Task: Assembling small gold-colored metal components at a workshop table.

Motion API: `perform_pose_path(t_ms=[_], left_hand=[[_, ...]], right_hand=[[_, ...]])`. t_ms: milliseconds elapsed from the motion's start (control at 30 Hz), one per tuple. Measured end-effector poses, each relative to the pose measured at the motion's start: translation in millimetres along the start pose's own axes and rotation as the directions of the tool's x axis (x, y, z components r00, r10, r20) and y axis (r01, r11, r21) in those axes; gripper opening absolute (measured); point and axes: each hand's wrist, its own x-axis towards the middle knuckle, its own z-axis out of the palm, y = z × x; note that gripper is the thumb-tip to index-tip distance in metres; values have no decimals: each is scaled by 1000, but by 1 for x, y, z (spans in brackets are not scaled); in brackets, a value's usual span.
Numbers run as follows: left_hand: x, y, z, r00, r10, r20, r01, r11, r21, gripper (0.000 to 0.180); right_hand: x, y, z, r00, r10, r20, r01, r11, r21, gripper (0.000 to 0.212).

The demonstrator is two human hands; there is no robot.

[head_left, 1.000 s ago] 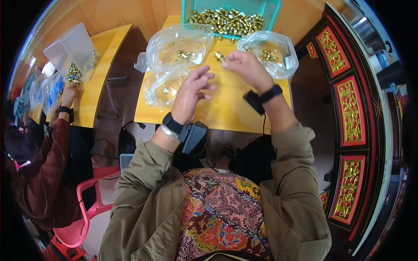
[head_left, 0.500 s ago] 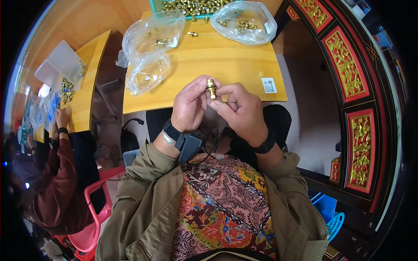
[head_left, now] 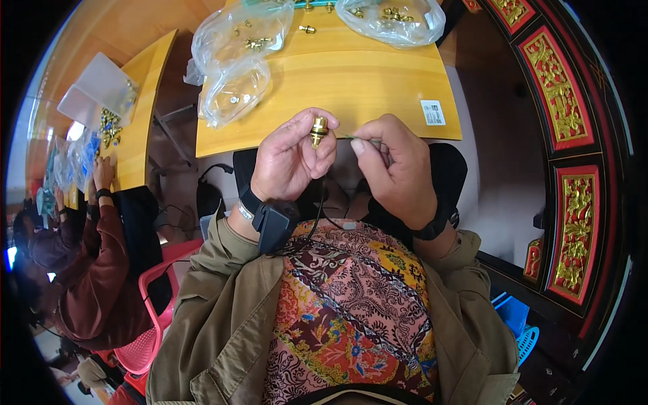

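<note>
Label, white with black print, at right of the tabletop; left hand grips a brass-coloured fitting; right hand pinches a thin greenish piece.

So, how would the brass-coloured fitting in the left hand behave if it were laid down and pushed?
The fitting would probably roll, since its body looks round, though its stepped outline may make it curve. It is likely stiff and heavy for its size, as it looks metallic. Its shiny surface might be slippery.
</note>
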Motion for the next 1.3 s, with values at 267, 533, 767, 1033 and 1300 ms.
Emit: perform_pose_path(t_ms=[267, 533, 767, 1033, 1300], left_hand=[[3, -10, -4, 1000, -18, -14, 18, 999, 36, 30], [5, -14, -4, 999, -48, -4, 48, 998, 50, 28], [7, -16, -6, 1000, -25, -14, 26, 996, 90, 25], [7, -15, -1, 997, 20, -74, -7, 985, 174, 21], [11, -15, 1, 997, -6, -78, 27, 963, 267, 17]], right_hand=[[-3, 15, 8, 982, -183, -49, 171, 967, -187, 8], [-6, 19, 6, 988, -155, -22, 145, 957, -252, 7], [-7, 23, 10, 985, -160, -62, 138, 956, -259, 5], [-7, 25, 12, 991, -100, -84, 76, 966, -246, 4], [-6, 26, 3, 992, -115, -47, 99, 962, -256, 5]])
